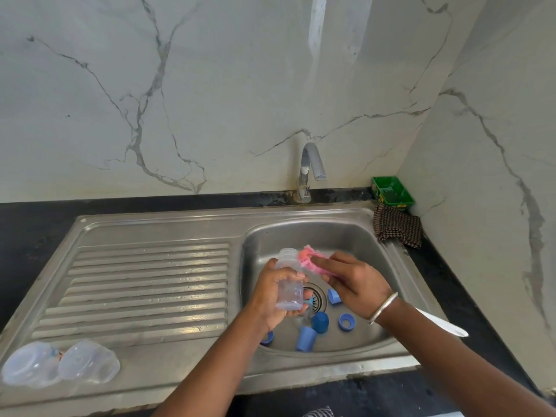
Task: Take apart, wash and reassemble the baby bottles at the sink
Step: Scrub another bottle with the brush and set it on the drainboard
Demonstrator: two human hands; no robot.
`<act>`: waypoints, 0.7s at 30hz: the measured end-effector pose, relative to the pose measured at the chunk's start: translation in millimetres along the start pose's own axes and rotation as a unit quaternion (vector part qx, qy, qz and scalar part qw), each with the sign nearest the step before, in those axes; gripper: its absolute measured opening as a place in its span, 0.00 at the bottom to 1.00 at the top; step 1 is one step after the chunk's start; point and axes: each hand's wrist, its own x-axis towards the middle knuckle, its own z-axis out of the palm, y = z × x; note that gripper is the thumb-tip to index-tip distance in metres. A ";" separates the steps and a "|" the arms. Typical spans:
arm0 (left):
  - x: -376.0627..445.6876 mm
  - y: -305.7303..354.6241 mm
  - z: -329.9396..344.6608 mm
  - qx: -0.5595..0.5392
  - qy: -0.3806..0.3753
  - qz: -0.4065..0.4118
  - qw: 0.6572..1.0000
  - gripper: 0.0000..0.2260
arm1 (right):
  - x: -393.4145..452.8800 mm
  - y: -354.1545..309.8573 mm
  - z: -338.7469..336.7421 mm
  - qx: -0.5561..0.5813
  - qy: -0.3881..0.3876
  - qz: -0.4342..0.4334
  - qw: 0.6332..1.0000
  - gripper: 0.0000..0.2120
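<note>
I've got the bottle [289,284] in my left hand [272,296] over the sink [301,233] basin, approx at 6 o'clock from the tap [310,170]. The left grip is wrapped round the lower body, neck up. My right hand [358,282] pinches the pink scrubber [310,261] against the bottle's shoulder at 2 o'clock. The bottle looks like light, stiff, thin clear plastic, prob slick when wet, so I'd hold it at the waist w/ the full palm. Blue caps and rings [319,323] lie in the basin below.
</note>
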 end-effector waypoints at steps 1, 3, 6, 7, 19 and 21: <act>0.0 0.9 -0.4 0.011 -0.002 0.009 1.000 0.19 | -1.2 0.1 -0.3 -0.001 0.003 0.001 1.000 0.24; -1.1 1.6 1.0 0.028 0.001 0.019 0.999 0.16 | 0.5 -4.0 -2.5 0.007 0.016 0.005 1.000 0.21; -2.4 3.1 1.6 0.055 0.009 0.020 0.998 0.20 | 5.1 -13.3 -5.0 0.009 0.027 0.001 1.000 0.20; -3.2 3.4 1.6 0.070 0.010 0.018 0.997 0.22 | 5.8 -16.0 -5.6 0.003 0.028 -0.002 1.000 0.21; -11.1 7.7 5.5 -0.001 -0.020 0.009 1.000 0.14 | -6.8 -13.0 5.7 0.051 0.033 0.003 0.998 0.24; -13.2 7.0 8.7 0.011 -0.027 0.014 0.999 0.09 | -9.8 -9.5 4.7 0.045 0.033 -0.002 0.998 0.24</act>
